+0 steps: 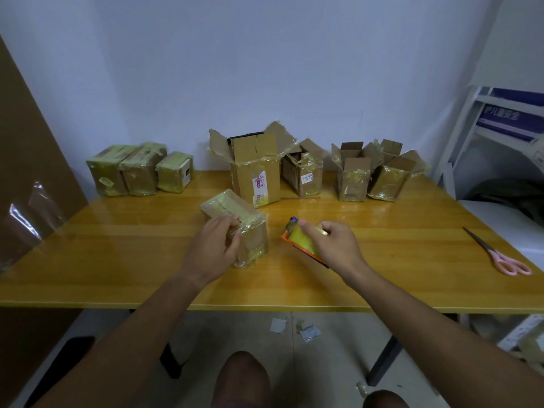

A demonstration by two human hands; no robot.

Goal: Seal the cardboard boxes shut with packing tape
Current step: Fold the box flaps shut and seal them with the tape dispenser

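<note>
One head-worn view looks forward and down, close over the table [117, 260].

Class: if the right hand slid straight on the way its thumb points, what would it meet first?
Probably the taped box that the left hand holds; the right hand, gripping the tape dispenser, points up-left toward it. Depth is uncertain.
</note>
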